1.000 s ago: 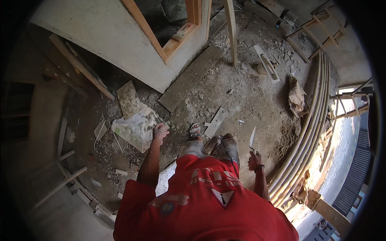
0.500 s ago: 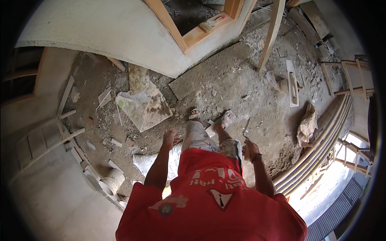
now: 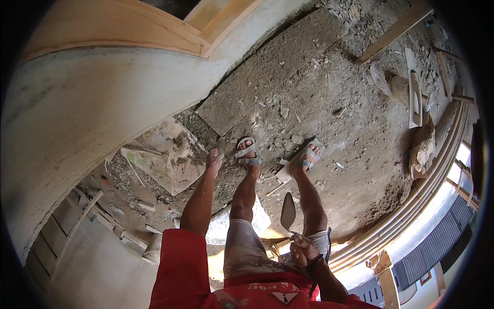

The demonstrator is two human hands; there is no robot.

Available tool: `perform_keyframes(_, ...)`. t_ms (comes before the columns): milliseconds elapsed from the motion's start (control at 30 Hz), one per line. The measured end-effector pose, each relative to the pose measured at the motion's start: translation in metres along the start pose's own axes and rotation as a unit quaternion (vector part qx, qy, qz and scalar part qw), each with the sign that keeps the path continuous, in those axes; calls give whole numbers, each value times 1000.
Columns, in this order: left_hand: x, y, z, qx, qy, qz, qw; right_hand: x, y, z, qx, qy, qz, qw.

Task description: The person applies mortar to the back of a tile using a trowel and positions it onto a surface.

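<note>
My right hand (image 3: 304, 249) is closed around the handle of a trowel (image 3: 288, 212), beside my right thigh. The trowel's grey, leaf-shaped blade points away from me, its broad face showing. My left hand (image 3: 214, 160) reaches forward at the end of an outstretched arm, with nothing visible in it and its fingers loosely apart. It is nearest to a dirty, pale sheet (image 3: 172, 164) lying on the rubble, and to my left sandalled foot (image 3: 246, 149).
A plastered wall (image 3: 128, 98) with a wooden frame (image 3: 170, 28) stands at the left. A slanting timber post (image 3: 395, 34), a long float (image 3: 413, 90) and a torn paper sack (image 3: 423, 147) are at the right. Long pipes (image 3: 411, 213) curve behind them. Rubble covers the ground.
My view has moved closer to the plastered wall and wooden frame. My left arm now stretches further forward. The trowel has turned from edge-on to show its blade's face; my feet stand further apart.
</note>
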State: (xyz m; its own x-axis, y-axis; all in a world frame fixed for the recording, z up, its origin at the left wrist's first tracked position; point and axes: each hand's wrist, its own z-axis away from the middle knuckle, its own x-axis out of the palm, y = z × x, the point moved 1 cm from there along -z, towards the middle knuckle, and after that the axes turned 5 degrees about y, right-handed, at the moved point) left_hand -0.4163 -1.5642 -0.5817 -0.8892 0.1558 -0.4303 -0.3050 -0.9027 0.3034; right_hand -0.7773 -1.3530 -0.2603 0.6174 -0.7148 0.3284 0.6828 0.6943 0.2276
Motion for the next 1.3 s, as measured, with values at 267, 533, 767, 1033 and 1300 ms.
perform_keyframes(267, -1, 54, -244, -61, 108, 79, 989, -11, -3, -27, 80, 3, -100, 992)
perform_keyframes(533, 6, 71, -211, -113, 50, 253, 959, 2, -13, -30, 67, 27, -90, 993)
perform_keyframes(767, -34, 52, -71, -4, -94, 329, 940, -6, -3, 1, 9, 20, -30, 999)
perform_keyframes(1033, 35, 149, 230, 73, -193, 409, 889, -66, 6, 62, -122, 27, -4, 992)
perform_keyframes(1300, 64, 273, 438, 135, -54, 321, 936, -116, -50, 175, -298, 158, 61, 940)
